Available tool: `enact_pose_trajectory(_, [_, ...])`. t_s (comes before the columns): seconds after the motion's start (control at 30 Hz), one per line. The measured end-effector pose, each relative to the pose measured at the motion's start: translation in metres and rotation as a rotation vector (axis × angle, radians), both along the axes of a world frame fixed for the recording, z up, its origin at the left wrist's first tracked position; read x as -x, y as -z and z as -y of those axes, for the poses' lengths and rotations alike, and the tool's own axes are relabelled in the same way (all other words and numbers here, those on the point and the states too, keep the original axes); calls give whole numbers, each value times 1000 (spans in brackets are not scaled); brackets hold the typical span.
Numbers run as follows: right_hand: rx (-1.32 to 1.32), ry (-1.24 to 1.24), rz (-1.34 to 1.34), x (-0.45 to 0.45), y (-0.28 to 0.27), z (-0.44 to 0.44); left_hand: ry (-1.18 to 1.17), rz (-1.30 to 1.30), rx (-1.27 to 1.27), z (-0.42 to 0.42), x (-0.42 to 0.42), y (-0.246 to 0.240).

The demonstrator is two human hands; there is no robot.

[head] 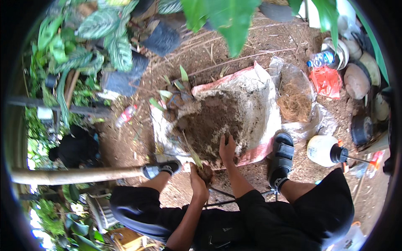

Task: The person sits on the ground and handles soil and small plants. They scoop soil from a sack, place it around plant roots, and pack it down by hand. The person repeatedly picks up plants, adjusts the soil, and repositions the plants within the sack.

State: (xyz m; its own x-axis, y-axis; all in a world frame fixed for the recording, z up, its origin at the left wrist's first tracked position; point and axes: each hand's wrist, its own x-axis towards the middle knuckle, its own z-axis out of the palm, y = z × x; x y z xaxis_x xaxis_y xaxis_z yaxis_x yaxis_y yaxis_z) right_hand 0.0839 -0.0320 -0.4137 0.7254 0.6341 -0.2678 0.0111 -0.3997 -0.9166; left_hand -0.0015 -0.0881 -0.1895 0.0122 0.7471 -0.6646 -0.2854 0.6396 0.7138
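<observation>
My left hand (198,183) is shut on a dark root ball (206,173), a clump of soil and roots. A pale, thin plant stem (196,157) rises from it towards the soil. My right hand (227,149) reaches into the near edge of a heap of dark brown soil (210,117), thumb and fingers bent. Whether it grips some soil cannot be made out. The heap lies on a spread white woven sack (260,97) with pink edges. Several cut green leaf pieces (183,73) lie at the sack's far left.
Right of the sack, brown coir fibre (293,102) lies on clear plastic. A white pump sprayer (322,150) stands near my right foot, below a red plastic bag (326,81). At left are a plastic bottle (126,116) and a bamboo pole (78,175). Green leaves (232,22) overhang the top.
</observation>
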Motion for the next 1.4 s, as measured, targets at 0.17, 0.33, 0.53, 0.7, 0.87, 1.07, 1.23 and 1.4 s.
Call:
enact_pose_trajectory(0.17, [-173, 22, -61, -21, -31, -39, 322, -192, -7, -35, 22, -82])
enact_pose_trajectory(0.33, [-124, -99, -238, -38, -65, -37, 604, -444, -262, -99, 30, -160])
enact_pose_trajectory(0.53, [-153, -308, -217, -25, -72, -47, 241, -125, -236, -148, 11, -174])
enact_pose_trajectory(0.7, [-96, -380, 9, -8, -40, -50, 311, 346, -361, -130, 9, -196])
enact_pose_trajectory(0.87, [42, -547, 17, -21, -28, -42, 143, 302, -328, -125, 18, -214])
enact_pose_trajectory(1.07, [-112, -440, 282, -20, -51, -65, 128, 303, -407, -126, 41, -219])
enact_pose_trajectory(1.23, [-424, -475, -140, -16, -97, -77, 73, 203, -423, -130, 45, -212])
enact_pose_trajectory(1.4, [-438, -324, -436, 7, -155, -77, 59, 194, -521, -141, 43, -219])
